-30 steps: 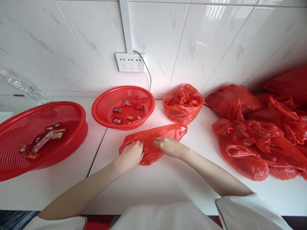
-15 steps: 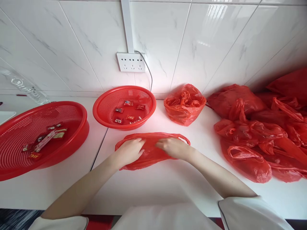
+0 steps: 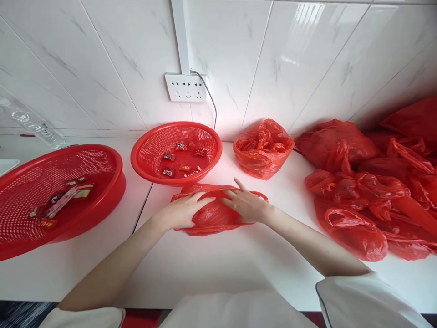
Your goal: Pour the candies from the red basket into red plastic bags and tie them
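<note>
A red plastic bag [image 3: 218, 217] lies in front of me on the white table, its mouth spread wide. My left hand [image 3: 186, 209] rests at the bag's left side, fingers stretched out over the opening. At the right side my right hand [image 3: 247, 205] is spread too, with one finger pointing away from me. Both hands touch the bag without gripping it. Just behind it stands a round red basket [image 3: 143, 171] with several small wrapped snacks [image 3: 186, 168] on its bottom.
A larger red basket [image 3: 116, 182] with a few packets [image 3: 63, 202] stands at the left. Behind the bag to the right is another red bag [image 3: 262, 157]. Several filled red bags [image 3: 358, 187] pile up at the right. A clear bottle [image 3: 41, 132] and a socket strip [image 3: 186, 88] are farther back.
My fingers have gone from closed to spread. The bag's mouth has opened wider and its inside shows more. The baskets and other bags have stayed in place.
</note>
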Action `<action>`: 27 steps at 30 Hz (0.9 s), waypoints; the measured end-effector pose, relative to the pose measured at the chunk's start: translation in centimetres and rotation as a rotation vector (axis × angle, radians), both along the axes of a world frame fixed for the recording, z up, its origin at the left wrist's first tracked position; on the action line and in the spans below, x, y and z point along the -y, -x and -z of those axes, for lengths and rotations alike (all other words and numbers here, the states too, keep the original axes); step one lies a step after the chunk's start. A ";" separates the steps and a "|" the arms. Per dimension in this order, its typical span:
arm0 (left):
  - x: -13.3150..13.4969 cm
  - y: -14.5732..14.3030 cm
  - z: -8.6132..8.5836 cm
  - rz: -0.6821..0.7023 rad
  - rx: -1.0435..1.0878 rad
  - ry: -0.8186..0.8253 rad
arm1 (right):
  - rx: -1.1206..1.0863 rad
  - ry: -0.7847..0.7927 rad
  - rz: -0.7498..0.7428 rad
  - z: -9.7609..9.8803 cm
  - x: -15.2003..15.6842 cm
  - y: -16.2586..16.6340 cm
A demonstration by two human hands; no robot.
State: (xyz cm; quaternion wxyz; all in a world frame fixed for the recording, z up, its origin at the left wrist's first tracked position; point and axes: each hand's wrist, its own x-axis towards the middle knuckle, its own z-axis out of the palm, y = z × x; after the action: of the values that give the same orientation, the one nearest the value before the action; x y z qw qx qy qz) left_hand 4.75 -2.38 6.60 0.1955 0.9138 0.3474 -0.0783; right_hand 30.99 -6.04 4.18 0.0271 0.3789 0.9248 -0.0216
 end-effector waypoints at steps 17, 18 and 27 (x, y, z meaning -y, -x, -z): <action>-3.3 3.7 2.3 -0.597 0.829 0.840 | -0.224 0.387 0.251 0.7 -1.8 -3.8; -3.1 3.6 2.2 -0.667 0.925 0.946 | -0.224 0.366 0.265 0.2 -1.4 -3.5; -2.9 0.9 0.0 -1.130 1.480 1.108 | -0.413 0.190 0.159 -7.8 1.5 -1.4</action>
State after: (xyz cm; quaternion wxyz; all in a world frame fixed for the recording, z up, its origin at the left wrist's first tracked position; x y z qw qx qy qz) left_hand 3.85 0.50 6.57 0.7502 0.2269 0.4303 0.4478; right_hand 32.38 -7.55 11.99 -0.1287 0.4340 0.8718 -0.1873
